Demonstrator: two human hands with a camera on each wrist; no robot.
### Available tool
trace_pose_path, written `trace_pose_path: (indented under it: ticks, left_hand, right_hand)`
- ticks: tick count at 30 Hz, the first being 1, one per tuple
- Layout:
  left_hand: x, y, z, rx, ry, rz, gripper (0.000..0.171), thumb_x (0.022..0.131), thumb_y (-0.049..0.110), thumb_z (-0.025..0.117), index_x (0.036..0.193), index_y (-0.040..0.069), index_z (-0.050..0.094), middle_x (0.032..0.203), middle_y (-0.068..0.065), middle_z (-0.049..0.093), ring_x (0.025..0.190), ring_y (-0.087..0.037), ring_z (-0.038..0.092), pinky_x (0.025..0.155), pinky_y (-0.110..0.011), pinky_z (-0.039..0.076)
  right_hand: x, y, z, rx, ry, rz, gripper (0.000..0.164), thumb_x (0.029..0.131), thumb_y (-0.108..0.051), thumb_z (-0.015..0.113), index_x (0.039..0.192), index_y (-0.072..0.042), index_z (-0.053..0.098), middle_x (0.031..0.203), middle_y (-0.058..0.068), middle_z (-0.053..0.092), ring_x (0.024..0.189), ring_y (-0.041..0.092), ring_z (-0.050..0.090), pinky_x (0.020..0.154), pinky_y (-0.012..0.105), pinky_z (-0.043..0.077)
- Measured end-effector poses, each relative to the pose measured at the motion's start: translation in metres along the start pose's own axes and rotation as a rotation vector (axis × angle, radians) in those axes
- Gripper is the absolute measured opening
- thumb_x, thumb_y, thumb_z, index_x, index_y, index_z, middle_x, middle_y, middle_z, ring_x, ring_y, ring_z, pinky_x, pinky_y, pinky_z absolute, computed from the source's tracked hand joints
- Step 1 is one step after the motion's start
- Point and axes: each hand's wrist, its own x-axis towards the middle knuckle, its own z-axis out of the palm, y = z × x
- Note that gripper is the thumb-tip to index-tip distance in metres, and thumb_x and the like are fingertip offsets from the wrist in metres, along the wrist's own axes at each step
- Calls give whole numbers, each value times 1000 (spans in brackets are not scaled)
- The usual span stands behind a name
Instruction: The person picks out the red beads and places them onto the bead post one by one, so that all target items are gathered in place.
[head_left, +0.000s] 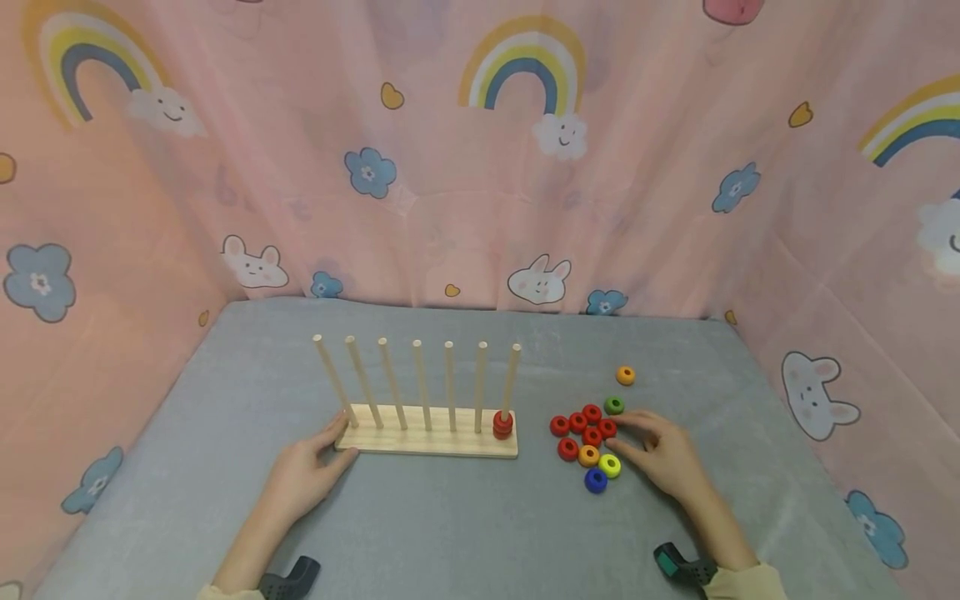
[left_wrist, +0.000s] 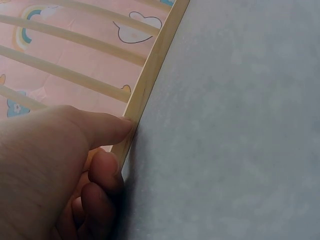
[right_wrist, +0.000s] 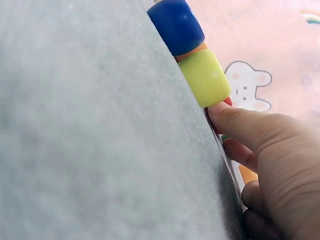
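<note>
My left hand (head_left: 303, 475) grips the left end of a wooden peg board (head_left: 435, 442), thumb on the front edge and fingers at the far side. Several upright pegs rise from it; the rightmost peg (head_left: 512, 379) carries stacked red beads (head_left: 502, 425). To the right, my right hand (head_left: 670, 454) has its thumb and forefinger around a red bead (head_left: 607, 428) at the pile's right edge. In the right wrist view a yellow bead (right_wrist: 206, 78) and a blue bead (right_wrist: 177, 27) stand in front and mostly hide that red bead.
Around the held bead lie several loose red beads (head_left: 577, 422), an orange bead (head_left: 588, 456) and a green bead (head_left: 614, 405). Another orange bead (head_left: 626, 375) lies apart, farther back. A grey cloth (head_left: 450, 533) covers the table; a pink printed curtain (head_left: 465, 217) encloses it.
</note>
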Motion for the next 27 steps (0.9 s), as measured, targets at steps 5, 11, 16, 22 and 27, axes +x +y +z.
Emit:
trace_pose_path:
  ticks: [5,11,16,22,27]
  left_hand:
    - [0,0,0,0,-7,-4,62,98,24,78,151,0,55,153,-17,54,138,-46,54,110,-63,47]
    - [0,0,0,-6,-9,-7,62,99,24,77,151,0,54,154,-17,53,139,-46,53,112,-63,46]
    - [0,0,0,-9,-13,-13,62,99,24,77,151,0,54,155,-17,52,140,-45,52,113,-63,45]
    - [0,0,1,-9,-8,-7,62,99,24,78,151,0,55,154,-16,53,140,-45,53,113,-63,45]
    - [0,0,1,-6,-5,-3,62,98,24,78,150,-1,55,154,-17,54,140,-45,53,112,-63,45]
  right_hand:
    - [0,1,1,10,4,6,30,88,-20,89,116,-11,81,115,12,77,48,3,33,46,25,34]
    - [-1,1,1,11,19,-9,30,87,-20,90,115,-13,81,114,10,77,48,2,32,46,25,34]
    - [0,1,1,40,17,9,30,88,-18,89,115,-11,80,113,12,77,47,2,31,45,25,33]
    - [0,-1,-2,65,-3,84,32,89,-19,88,118,-7,78,72,0,61,46,1,28,44,23,30]
    - [-2,-2,-2,78,-17,120,35,89,-19,88,120,-6,77,55,-12,34,45,2,24,42,23,27]
